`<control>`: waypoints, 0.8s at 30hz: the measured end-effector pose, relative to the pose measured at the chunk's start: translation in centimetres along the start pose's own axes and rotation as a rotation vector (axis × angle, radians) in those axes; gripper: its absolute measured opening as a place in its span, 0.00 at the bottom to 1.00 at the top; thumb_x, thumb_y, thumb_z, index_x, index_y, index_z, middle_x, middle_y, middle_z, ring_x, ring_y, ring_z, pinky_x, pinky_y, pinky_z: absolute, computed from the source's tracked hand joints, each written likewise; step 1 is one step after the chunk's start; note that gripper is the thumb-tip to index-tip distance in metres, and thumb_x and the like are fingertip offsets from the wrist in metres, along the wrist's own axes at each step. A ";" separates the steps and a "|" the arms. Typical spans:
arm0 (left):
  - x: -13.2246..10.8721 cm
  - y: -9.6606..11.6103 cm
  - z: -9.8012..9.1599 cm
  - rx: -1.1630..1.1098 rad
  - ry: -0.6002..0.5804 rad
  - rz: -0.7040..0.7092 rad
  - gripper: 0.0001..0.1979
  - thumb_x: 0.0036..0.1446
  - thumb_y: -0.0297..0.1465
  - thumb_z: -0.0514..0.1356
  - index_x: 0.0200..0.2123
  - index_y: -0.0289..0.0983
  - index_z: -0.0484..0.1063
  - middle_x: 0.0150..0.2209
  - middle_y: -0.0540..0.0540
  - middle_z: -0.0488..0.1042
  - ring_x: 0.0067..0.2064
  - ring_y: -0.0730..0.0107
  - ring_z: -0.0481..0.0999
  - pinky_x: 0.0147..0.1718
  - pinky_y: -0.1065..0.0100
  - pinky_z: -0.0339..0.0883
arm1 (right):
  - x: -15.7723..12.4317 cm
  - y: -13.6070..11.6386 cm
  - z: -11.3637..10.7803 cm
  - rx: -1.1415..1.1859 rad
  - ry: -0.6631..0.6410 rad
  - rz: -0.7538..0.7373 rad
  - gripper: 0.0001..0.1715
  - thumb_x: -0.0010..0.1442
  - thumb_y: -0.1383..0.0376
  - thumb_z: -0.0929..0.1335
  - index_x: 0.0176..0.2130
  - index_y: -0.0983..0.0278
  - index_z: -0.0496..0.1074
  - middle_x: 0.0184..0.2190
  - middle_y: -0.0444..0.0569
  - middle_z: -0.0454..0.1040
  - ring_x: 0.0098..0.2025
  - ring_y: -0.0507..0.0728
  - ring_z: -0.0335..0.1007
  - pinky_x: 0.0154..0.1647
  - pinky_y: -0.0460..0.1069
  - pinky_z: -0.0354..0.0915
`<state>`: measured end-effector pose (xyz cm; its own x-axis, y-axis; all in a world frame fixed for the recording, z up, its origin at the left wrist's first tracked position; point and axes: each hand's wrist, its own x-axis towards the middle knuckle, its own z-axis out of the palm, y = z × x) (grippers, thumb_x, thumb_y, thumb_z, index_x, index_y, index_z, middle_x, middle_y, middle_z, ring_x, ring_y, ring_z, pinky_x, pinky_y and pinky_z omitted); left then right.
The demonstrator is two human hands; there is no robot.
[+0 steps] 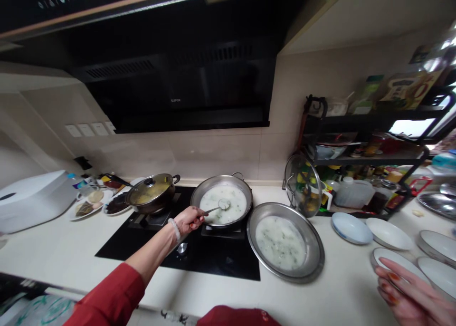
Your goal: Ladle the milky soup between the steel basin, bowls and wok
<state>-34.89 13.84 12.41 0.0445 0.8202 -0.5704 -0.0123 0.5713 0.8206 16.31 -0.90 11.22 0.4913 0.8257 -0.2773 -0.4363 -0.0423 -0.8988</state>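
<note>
My left hand (191, 220), with a pale beaded bracelet on its wrist, is closed round the handle of a ladle (224, 204). The ladle's bowl rests in white soup with green bits (228, 196), inside a metal pan (247, 187) on the right burner. To the right of that pan, a wide metal basin (313, 250) on the counter holds more of the same soup (280, 243). At the far right edge, my right hand (406, 288) hovers near several bowls, a bit blurred, fingers partly stretched out and nothing visible in them. A white bowl (395, 259) is nearest to it.
A glass-lidded pan (151, 193) sits on the left burner, plates of food (87, 205) beside it. A glass lid (302, 185) leans against the black condiment rack (370, 159). Low overhead is the range hood (178, 88). A blue plate (352, 228) lies right of the basin.
</note>
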 end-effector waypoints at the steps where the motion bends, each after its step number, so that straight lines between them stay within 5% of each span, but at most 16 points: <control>1: -0.1 0.1 -0.1 -0.006 -0.001 0.000 0.05 0.49 0.23 0.61 0.26 0.32 0.66 0.16 0.55 0.62 0.15 0.87 0.49 0.13 0.79 0.34 | 0.0 0.0 0.3 0.003 0.023 0.024 0.31 0.29 0.66 0.80 0.38 0.59 0.79 0.33 0.53 0.76 0.30 0.56 0.71 0.24 0.43 0.74; 7: -0.4 0.4 0.0 -0.027 -0.026 -0.005 0.07 0.50 0.25 0.63 0.26 0.33 0.66 0.16 0.55 0.62 0.14 0.87 0.49 0.14 0.79 0.34 | 0.4 1.9 1.7 -0.059 0.123 0.078 0.29 0.25 0.66 0.77 0.34 0.63 0.77 0.31 0.54 0.77 0.27 0.55 0.69 0.22 0.45 0.70; 13: -1.6 1.2 0.8 -0.048 -0.064 0.007 0.03 0.51 0.23 0.60 0.27 0.32 0.67 0.16 0.55 0.62 0.14 0.87 0.49 0.14 0.79 0.32 | 3.1 9.0 -0.1 -0.341 0.238 0.057 0.31 0.28 0.59 0.74 0.36 0.64 0.72 0.28 0.52 0.76 0.28 0.59 0.73 0.22 0.49 0.65; 18: -3.0 2.2 2.1 -0.047 -0.093 0.022 0.02 0.51 0.21 0.59 0.28 0.32 0.67 0.16 0.54 0.63 0.14 0.87 0.49 0.13 0.79 0.33 | 3.8 14.9 -0.6 -0.420 0.146 0.202 0.40 0.30 0.50 0.76 0.42 0.64 0.67 0.31 0.54 0.78 0.30 0.61 0.76 0.26 0.51 0.67; 24: -4.8 3.4 4.8 0.014 -0.167 0.021 0.02 0.51 0.22 0.59 0.31 0.32 0.69 0.16 0.55 0.63 0.14 0.87 0.47 0.13 0.79 0.34 | 3.2 16.8 1.9 -0.348 0.010 0.253 0.46 0.29 0.54 0.77 0.46 0.64 0.63 0.20 0.49 0.76 0.22 0.57 0.71 0.22 0.47 0.63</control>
<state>-30.32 11.72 18.11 0.2093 0.8150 -0.5404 -0.0015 0.5529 0.8332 9.15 2.12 -4.11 0.4095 0.7595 -0.5053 -0.2643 -0.4314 -0.8626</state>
